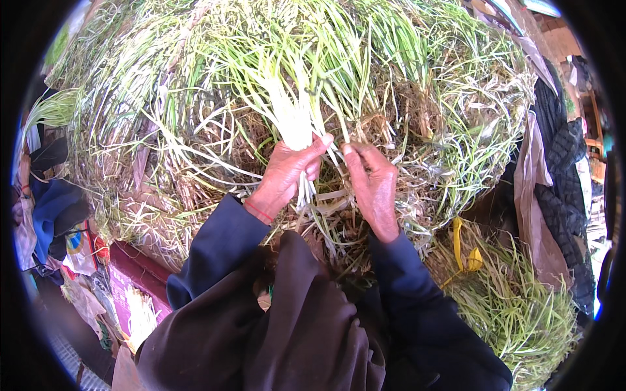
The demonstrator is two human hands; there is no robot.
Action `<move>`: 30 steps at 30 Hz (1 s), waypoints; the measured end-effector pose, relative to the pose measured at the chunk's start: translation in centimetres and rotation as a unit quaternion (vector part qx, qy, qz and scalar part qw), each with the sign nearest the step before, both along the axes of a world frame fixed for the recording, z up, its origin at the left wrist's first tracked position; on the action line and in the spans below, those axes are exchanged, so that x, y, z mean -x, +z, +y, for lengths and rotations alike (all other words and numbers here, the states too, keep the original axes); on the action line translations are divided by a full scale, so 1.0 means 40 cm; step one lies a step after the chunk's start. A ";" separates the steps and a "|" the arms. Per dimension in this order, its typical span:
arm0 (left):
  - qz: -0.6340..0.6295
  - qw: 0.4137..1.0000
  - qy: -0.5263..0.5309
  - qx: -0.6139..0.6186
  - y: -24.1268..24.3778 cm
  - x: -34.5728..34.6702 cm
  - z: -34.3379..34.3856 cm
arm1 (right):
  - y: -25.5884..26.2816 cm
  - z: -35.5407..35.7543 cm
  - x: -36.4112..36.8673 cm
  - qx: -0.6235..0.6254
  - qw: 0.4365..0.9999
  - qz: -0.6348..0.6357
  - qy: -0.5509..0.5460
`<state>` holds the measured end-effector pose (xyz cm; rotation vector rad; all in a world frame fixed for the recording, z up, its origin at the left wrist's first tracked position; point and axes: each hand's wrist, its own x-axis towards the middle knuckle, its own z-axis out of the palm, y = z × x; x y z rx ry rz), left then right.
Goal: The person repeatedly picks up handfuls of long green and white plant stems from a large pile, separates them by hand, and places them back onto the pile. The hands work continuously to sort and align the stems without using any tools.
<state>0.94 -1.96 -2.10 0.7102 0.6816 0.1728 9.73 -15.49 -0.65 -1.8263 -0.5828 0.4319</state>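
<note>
My left hand (293, 168) is closed around a bunch of slender green stalks with white lower ends (293, 117), which look like garlic chives or thin scallions. The white ends stick out below my fist. Just to its right, my right hand (369, 181) pinches a pale stalk (341, 119) between thumb and forefinger. Under and beyond both hands spreads a large heap of the same long green plants (210, 63), with brown, dry leaves and roots mixed in.
At the lower right lies another pile of greens (513, 313) by a yellow tie (458, 244). A maroon box (132, 278) with writing, holding white stalks (142, 315), stands at the lower left. Dark netting (567, 195) hangs at the right. At the far left, part of another person's hand (24, 181) shows.
</note>
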 end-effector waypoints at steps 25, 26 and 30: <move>-0.087 0.979 0.181 -0.040 0.079 0.038 0.142 | -0.132 -0.361 -0.198 0.297 0.898 -0.269 -0.182; -0.062 0.977 0.196 -0.050 0.084 0.044 0.158 | -0.122 -0.389 -0.210 0.329 0.884 -0.288 -0.163; -0.060 0.981 0.172 -0.063 0.088 0.045 0.154 | -0.074 -0.397 -0.221 0.297 0.867 -0.370 -0.149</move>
